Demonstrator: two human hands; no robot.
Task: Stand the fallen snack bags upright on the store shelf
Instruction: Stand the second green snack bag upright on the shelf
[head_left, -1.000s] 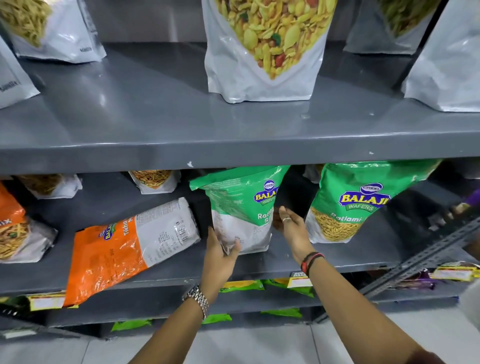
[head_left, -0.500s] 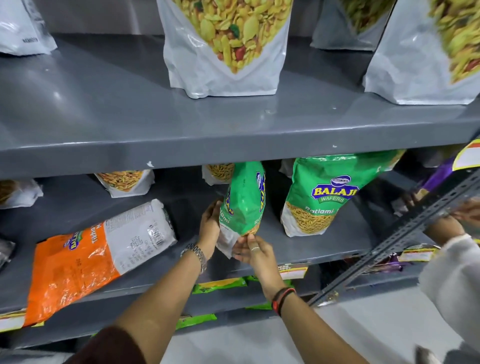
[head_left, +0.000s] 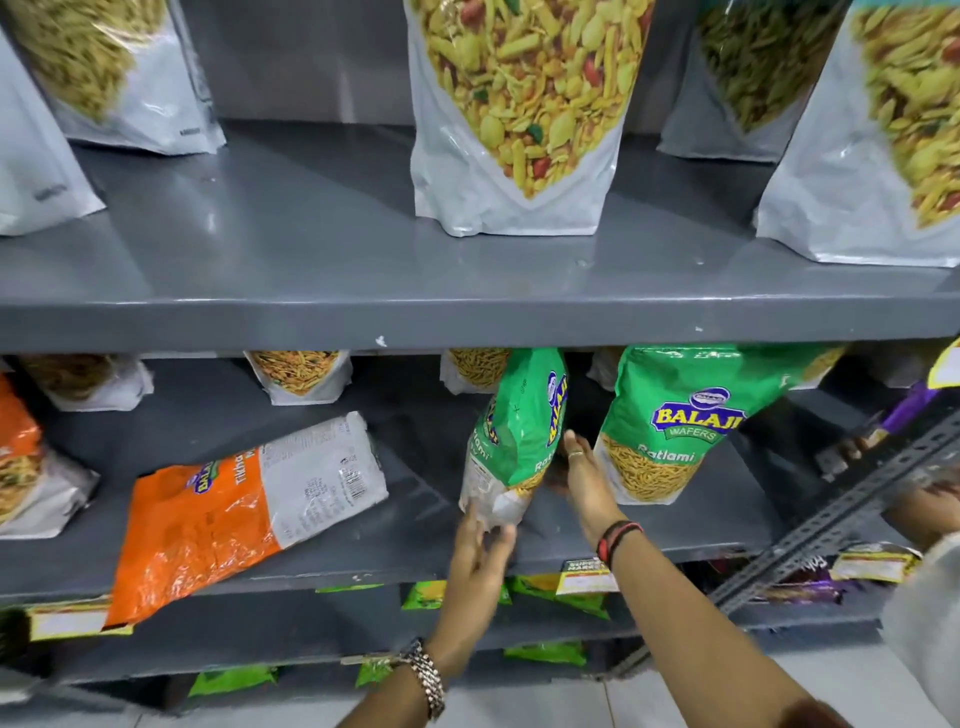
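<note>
A green Balaji snack bag (head_left: 519, 426) stands upright on the grey middle shelf (head_left: 415, 556), turned edge-on to me. My left hand (head_left: 480, 545) pinches its clear bottom corner from below. My right hand (head_left: 582, 478) lies flat against the bag's right side, fingers pointing up. A second green Balaji bag (head_left: 680, 415) stands upright just to the right, facing me. An orange and white snack bag (head_left: 234, 509) lies flat on the same shelf to the left, its orange end hanging over the front edge.
White namkeen pouches (head_left: 519, 130) stand on the upper shelf (head_left: 467, 322), and smaller ones line the back of the middle shelf. A slotted metal bar (head_left: 831, 519) slants across the right. Another person's hand (head_left: 852, 447) and white sleeve (head_left: 924, 623) are at the right edge.
The green bag was turned from facing me to edge-on. My left hand dropped from its side to its bottom corner; my right hand rose from the bottom to its right side.
</note>
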